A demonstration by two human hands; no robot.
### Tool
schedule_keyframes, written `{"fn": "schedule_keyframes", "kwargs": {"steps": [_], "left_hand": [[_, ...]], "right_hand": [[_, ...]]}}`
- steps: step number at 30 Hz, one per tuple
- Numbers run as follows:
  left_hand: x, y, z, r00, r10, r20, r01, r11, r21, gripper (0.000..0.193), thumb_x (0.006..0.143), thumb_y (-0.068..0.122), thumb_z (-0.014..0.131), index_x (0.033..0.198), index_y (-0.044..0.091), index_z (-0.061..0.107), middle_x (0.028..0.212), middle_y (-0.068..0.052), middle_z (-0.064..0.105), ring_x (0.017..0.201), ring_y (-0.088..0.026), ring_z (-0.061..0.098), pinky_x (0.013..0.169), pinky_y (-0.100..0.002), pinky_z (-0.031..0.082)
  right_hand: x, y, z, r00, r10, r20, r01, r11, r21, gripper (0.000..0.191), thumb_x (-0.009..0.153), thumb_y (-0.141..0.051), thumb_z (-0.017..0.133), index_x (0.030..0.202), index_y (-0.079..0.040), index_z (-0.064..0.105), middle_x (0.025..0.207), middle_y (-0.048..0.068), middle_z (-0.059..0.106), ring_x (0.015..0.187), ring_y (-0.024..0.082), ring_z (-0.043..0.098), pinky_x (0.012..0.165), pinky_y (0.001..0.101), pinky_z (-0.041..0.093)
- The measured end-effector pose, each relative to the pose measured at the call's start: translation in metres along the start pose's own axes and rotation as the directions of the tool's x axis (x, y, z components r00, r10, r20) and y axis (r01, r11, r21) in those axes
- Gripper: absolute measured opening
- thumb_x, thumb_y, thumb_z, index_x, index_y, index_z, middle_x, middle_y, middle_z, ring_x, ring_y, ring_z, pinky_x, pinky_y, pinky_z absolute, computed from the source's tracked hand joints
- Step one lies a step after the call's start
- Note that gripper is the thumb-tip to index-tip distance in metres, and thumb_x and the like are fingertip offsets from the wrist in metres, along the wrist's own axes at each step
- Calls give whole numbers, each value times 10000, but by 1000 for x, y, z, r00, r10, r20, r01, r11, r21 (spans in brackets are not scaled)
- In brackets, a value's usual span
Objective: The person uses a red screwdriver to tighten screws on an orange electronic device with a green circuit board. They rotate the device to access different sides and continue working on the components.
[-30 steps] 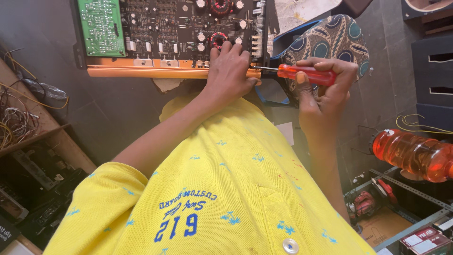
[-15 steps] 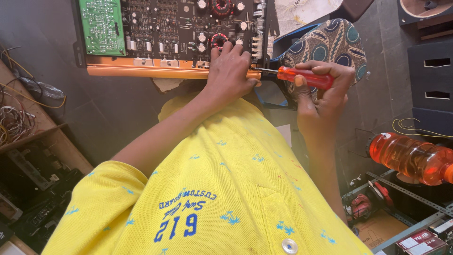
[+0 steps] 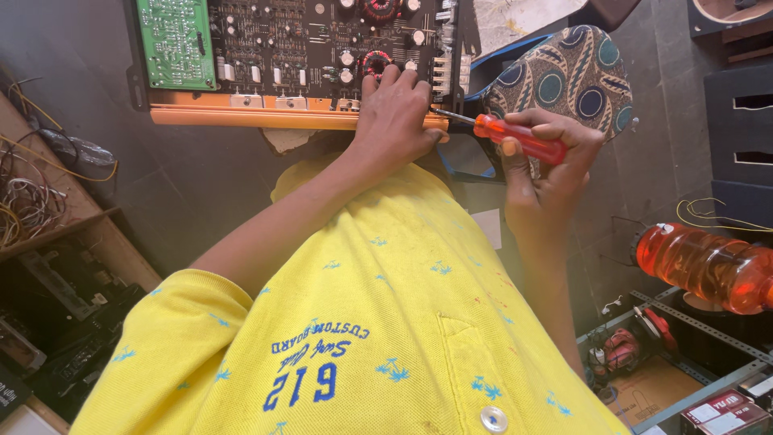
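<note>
A dark circuit board (image 3: 306, 40) with coils and capacitors sits in an orange metal chassis (image 3: 258, 118), with a green board (image 3: 175, 42) at its left end. My left hand (image 3: 396, 113) presses down on the chassis's right end, fingers over the board's edge. My right hand (image 3: 547, 165) grips a red-handled screwdriver (image 3: 519, 137). Its metal tip points left at the chassis's right corner, just beside my left hand's fingers. My yellow shirt (image 3: 378, 322) fills the lower view.
A patterned cushioned stool (image 3: 572, 76) stands behind my right hand. An orange plastic bottle (image 3: 708, 266) lies at the right above a metal rack holding a red tool (image 3: 624, 350). Tangled wires (image 3: 32, 193) and dark electronics (image 3: 56, 322) crowd wooden shelves at the left.
Both hands stay on the chassis and the screwdriver. The screwdriver handle has tilted slightly and the view has shifted a little.
</note>
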State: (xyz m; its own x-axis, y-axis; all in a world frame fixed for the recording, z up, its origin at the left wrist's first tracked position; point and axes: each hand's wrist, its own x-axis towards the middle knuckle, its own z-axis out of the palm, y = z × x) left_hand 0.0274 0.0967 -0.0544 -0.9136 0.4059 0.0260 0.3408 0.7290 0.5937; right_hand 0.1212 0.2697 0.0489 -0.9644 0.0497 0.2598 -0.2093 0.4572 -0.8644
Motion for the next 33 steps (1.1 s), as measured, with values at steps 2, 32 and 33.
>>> {"fn": "schedule_keyframes", "kwargs": {"steps": [2,32,33], "left_hand": [[0,1,0,1000,-5,17,5,1000,-6,590,664,483,903,958,19,689,1057,-126,627,1103,-318,522,887,-499,365],[-5,1,1,1000,8,11,-8,1000,-26,577,680,424,897,1005,-2,681,1090,-146,617,1137,-343,508,913,-513,376],[-6,1,2,1000,5,11,-5,999,-34,582,679,427,896,1004,-4,679,1091,-148,617,1140,-345,506,915,-517,377]], "right_hand": [[-2,2,0,1000,-8,-3,8,1000,20,312,1169,-61,677,1208,-69,367,1264,178,645,1175,197,692,1032,319,604],[-23,24,9,992,-107,-72,105,994,-24,336,1139,-137,702,1215,-103,377,1247,177,654,1140,212,709,974,311,611],[-23,22,8,991,-106,-82,105,994,-11,327,1144,-128,699,1215,-106,380,1246,175,648,1140,209,705,978,311,611]]}}
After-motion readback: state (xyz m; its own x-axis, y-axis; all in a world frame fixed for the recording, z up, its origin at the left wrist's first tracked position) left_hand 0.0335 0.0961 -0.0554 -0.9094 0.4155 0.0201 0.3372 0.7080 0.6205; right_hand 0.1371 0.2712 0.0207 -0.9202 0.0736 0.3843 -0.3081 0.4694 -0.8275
